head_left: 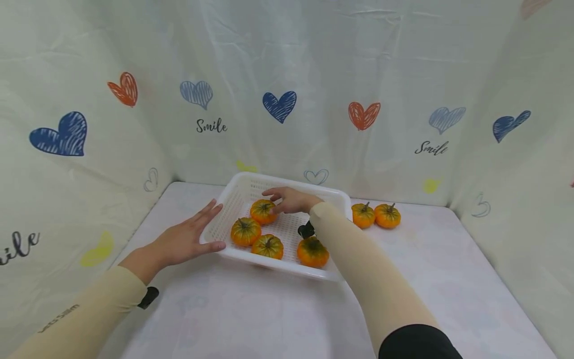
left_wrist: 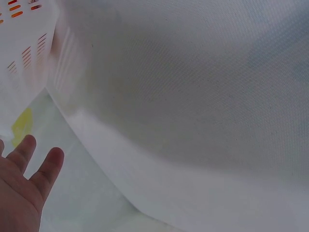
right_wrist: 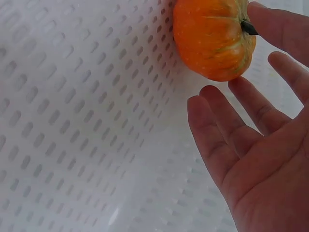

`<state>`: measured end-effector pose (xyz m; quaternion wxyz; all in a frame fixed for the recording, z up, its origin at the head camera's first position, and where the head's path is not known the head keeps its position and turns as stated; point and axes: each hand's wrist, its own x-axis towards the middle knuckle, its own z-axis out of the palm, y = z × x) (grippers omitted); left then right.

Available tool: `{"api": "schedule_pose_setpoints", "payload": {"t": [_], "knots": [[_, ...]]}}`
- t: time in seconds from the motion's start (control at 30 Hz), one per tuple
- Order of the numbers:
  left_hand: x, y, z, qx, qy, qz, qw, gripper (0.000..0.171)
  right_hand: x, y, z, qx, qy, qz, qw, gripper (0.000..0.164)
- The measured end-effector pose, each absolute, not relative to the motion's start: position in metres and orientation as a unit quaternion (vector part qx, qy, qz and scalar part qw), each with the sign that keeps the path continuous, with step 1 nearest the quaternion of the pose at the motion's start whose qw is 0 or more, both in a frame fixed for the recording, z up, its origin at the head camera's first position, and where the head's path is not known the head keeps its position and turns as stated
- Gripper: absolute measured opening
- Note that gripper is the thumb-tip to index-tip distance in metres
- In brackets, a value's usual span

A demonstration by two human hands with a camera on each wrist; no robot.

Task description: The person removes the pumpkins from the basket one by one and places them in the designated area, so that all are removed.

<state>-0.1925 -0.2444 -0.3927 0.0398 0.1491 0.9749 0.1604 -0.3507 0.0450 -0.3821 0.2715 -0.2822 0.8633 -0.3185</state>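
Observation:
A white perforated plastic basket (head_left: 289, 268) holds several small orange-and-green pumpkins. My right hand (head_left: 291, 200) reaches inside it, beside the rearmost pumpkin (head_left: 261, 211). In the right wrist view, the fingers are spread; the thumb overlaps that pumpkin (right_wrist: 212, 38) near its dark stem and one fingertip is right at its lower edge. Two pumpkins, one at the left (head_left: 245, 232) and one in front (head_left: 267, 246), sit close by. Another pumpkin (head_left: 313, 252) lies under my right forearm. My left hand (head_left: 186, 238) rests at the basket's left rim, fingers extended.
Two more pumpkins, one nearer (head_left: 362, 216) and one farther right (head_left: 387, 216), stand on the white-covered table (head_left: 251, 319) just right of the basket. A pale curtain (head_left: 323, 55) printed with hearts surrounds the table at the back and sides.

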Motion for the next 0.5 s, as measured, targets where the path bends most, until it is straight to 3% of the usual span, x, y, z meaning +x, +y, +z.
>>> {"api": "schedule_pose_setpoints", "payload": {"t": [0.5], "knots": [[-0.1912,-0.2429,-0.3899,0.152,0.975,0.157,0.041,0.103,-0.3452,0.0353,-0.3897,-0.295,0.879,-0.284,0.245,0.057]]}}
